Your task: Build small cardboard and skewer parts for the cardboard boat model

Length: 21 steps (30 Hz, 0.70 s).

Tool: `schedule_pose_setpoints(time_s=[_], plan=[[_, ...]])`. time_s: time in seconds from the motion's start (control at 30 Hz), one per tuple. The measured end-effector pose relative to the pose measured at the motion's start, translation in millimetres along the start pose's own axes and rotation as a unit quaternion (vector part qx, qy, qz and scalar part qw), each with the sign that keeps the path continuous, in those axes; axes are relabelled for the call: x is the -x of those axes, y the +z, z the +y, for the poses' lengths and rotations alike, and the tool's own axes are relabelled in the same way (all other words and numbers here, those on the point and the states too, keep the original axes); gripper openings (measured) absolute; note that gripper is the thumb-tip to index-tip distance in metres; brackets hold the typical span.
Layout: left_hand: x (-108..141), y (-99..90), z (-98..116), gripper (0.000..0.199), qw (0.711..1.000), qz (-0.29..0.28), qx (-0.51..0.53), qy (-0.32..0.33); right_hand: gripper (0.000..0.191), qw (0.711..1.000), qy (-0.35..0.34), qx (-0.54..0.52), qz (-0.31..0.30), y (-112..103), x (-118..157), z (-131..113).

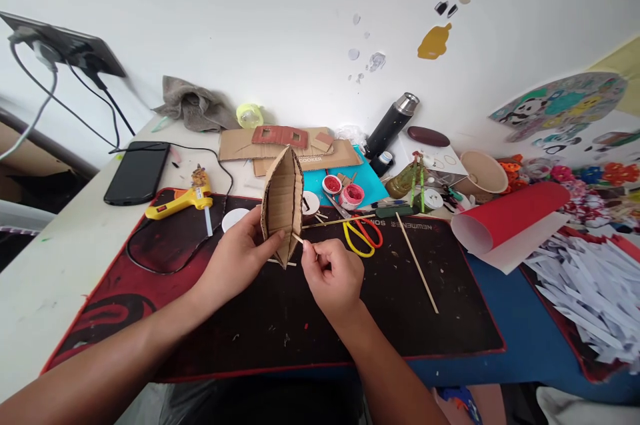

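A boat-shaped piece of corrugated cardboard (283,201) is held upright above the dark mat, its hollow side facing me. My left hand (243,251) grips its left side near the lower end, with the thumb inside the hollow. From the right, my right hand (333,271) pinches a short thin wooden stick (297,237), whose far end meets the cardboard's lower right edge. A yellow glue gun (183,201) lies on the mat to the left. Scissors with yellow and red handles (363,238) lie just beyond my right hand.
A long thin stick (417,263) lies on the mat (300,331) at right. Behind are cardboard sheets (240,145), red paint pots (351,194) and a black flask (393,125). A phone (137,173) sits left; a red paper roll (520,211) and paper strips (595,291) lie right.
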<state>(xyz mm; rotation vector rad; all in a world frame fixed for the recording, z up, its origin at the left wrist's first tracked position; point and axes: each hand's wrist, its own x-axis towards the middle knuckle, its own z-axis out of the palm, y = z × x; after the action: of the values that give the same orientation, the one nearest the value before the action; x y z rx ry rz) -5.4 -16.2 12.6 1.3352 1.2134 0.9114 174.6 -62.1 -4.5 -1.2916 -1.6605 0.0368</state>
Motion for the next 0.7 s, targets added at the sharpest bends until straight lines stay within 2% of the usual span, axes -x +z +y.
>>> schedule_pose_setpoints(time_s=[0.2, 0.4, 0.53, 0.7], plan=[[-2.2, 0.1, 1.3, 0.041, 0.999, -0.009, 0.043, -0.019, 0.03, 1.0, -0.016, 0.01, -0.01, -1.0, 2.5, 3.6], [-1.9, 2.7, 3.3, 0.041, 0.998, -0.027, 0.039, -0.033, 0.034, 0.999, -0.014, 0.017, -0.024, -0.6, 1.5, 2.2], [-1.5, 4.5, 3.6, 0.042, 0.998, -0.027, 0.042, -0.037, 0.031, 1.0, 0.01, -0.01, -0.008, 2.1, 3.4, 4.7], [1.9, 5.9, 3.5, 0.043, 1.0, -0.001, 0.01, -0.017, 0.025, 0.997, 0.055, -0.053, 0.002, -0.1, 2.3, 6.9]])
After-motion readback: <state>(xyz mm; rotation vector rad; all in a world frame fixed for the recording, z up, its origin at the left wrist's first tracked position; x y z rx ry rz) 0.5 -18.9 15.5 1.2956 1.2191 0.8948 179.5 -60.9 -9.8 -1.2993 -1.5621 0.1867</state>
